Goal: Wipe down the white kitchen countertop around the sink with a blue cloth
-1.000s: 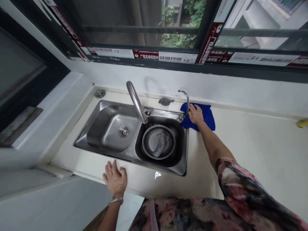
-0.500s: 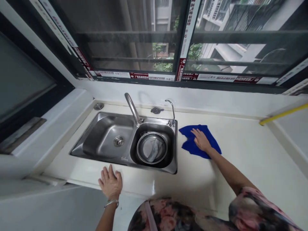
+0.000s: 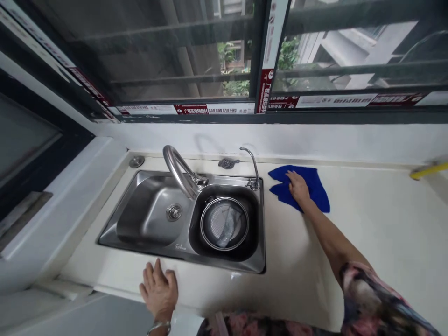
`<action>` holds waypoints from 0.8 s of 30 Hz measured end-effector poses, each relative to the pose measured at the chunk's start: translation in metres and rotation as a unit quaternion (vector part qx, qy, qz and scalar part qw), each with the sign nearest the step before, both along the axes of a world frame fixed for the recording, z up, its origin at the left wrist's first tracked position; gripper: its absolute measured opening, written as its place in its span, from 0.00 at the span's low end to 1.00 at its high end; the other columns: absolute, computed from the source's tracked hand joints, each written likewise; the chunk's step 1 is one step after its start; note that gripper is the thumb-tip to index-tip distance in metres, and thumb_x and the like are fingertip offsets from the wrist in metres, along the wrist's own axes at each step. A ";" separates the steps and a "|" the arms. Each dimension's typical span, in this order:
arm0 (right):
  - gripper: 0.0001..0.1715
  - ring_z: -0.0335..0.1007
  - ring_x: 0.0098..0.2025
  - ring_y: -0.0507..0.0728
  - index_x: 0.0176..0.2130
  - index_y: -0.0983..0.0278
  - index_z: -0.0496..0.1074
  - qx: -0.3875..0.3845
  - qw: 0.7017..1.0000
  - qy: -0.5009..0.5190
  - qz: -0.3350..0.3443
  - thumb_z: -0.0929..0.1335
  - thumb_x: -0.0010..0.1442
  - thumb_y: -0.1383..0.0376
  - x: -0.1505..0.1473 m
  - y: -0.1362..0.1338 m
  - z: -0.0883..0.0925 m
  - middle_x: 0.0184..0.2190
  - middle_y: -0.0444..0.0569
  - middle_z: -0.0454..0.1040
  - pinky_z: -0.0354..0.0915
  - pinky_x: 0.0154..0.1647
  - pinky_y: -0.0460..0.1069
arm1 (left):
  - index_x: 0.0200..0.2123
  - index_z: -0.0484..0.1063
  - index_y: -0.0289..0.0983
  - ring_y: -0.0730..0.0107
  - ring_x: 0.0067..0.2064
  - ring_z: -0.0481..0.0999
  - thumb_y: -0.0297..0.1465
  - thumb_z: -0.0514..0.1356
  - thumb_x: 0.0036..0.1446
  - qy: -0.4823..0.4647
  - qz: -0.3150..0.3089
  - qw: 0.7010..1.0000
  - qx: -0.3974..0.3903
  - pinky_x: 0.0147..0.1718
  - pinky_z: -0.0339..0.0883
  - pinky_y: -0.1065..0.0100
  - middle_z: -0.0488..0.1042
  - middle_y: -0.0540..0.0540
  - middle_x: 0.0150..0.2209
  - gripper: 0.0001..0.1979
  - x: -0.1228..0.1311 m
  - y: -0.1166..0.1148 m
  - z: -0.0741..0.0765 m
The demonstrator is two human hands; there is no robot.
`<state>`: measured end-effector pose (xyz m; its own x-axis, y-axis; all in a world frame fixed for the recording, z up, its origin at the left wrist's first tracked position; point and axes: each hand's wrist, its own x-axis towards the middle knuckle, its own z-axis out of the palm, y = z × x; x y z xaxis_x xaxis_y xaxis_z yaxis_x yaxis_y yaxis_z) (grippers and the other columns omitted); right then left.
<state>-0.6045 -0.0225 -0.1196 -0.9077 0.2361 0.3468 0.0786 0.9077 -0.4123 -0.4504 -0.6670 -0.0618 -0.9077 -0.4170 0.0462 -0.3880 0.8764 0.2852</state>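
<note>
My right hand (image 3: 298, 185) presses down on a blue cloth (image 3: 317, 186) spread on the counter right of the sink, its fingers close together on the fabric. One side of the cloth is folded and creased around the fingertips. Palm down at the counter's front edge, my left hand (image 3: 159, 287) rests below the sink with fingers stretched out and nothing in it. A bracelet (image 3: 160, 325) circles the left wrist.
A double steel sink (image 3: 140, 200) has a large faucet (image 3: 180, 172) and a thin curved tap (image 3: 252, 163). A strainer basket (image 3: 206, 235) sits in its right basin. A steel scrubber (image 3: 228, 163) lies behind, and a yellow pipe (image 3: 429, 171) juts out at right.
The blue cloth has slid with my right hand away from me, towards the back wall. My view has shifted closer over the sink; my left hand stays on the counter edge.
</note>
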 end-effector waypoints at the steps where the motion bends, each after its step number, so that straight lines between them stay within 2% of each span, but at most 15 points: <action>1: 0.33 0.68 0.71 0.67 0.61 0.66 0.77 -0.009 0.999 0.002 0.033 0.62 0.60 0.75 -0.019 -0.008 0.001 0.66 0.58 0.76 0.64 0.76 0.66 | 0.73 0.64 0.31 0.42 0.79 0.53 0.42 0.46 0.72 -0.001 0.000 1.000 -0.002 0.75 0.44 0.36 0.57 0.28 0.77 0.33 0.000 -0.001 0.000; 7: 0.33 0.74 0.66 0.62 0.57 0.59 0.80 -0.074 0.977 -0.009 0.201 0.64 0.57 0.76 -0.120 -0.067 0.009 0.63 0.48 0.79 0.68 0.73 0.63 | 0.73 0.63 0.31 0.45 0.79 0.53 0.43 0.46 0.73 -0.004 -0.003 1.000 -0.026 0.76 0.45 0.38 0.57 0.28 0.76 0.33 0.003 -0.003 -0.001; 12: 0.31 0.77 0.64 0.60 0.53 0.57 0.83 -0.130 0.945 -0.040 0.297 0.65 0.57 0.75 -0.172 -0.115 0.012 0.59 0.44 0.82 0.70 0.71 0.58 | 0.72 0.64 0.31 0.43 0.78 0.55 0.44 0.45 0.74 -0.002 -0.010 0.999 -0.041 0.75 0.48 0.37 0.57 0.27 0.76 0.33 0.005 -0.005 -0.001; 15: 0.30 0.76 0.64 0.59 0.55 0.59 0.82 -0.145 0.938 -0.053 0.310 0.64 0.59 0.74 -0.183 -0.131 0.013 0.60 0.46 0.81 0.69 0.72 0.57 | 0.73 0.63 0.32 0.45 0.78 0.56 0.43 0.45 0.74 -0.006 -0.011 0.998 -0.057 0.75 0.49 0.38 0.58 0.28 0.76 0.32 0.006 -0.007 -0.001; 18: 0.31 0.72 0.68 0.59 0.59 0.62 0.80 -0.141 0.937 -0.062 0.315 0.62 0.61 0.73 -0.181 -0.136 0.013 0.63 0.47 0.79 0.64 0.75 0.59 | 0.73 0.62 0.32 0.46 0.78 0.55 0.41 0.44 0.74 -0.015 -0.019 0.997 -0.072 0.75 0.50 0.40 0.59 0.28 0.76 0.32 0.006 -0.010 0.000; 21: 0.32 0.68 0.70 0.59 0.60 0.63 0.79 -0.128 0.939 -0.086 0.307 0.61 0.62 0.72 -0.169 -0.126 0.014 0.65 0.47 0.76 0.62 0.76 0.60 | 0.74 0.62 0.32 0.45 0.78 0.56 0.39 0.44 0.73 -0.019 -0.027 0.996 -0.079 0.75 0.51 0.40 0.59 0.28 0.75 0.32 0.005 -0.013 0.000; 24: 0.33 0.67 0.71 0.58 0.62 0.62 0.78 -0.115 0.955 -0.097 0.256 0.61 0.62 0.73 -0.144 -0.099 0.016 0.67 0.45 0.75 0.61 0.77 0.60 | 0.74 0.62 0.34 0.46 0.78 0.56 0.38 0.45 0.72 -0.023 -0.022 0.996 -0.081 0.74 0.52 0.40 0.60 0.29 0.75 0.32 0.004 -0.012 0.001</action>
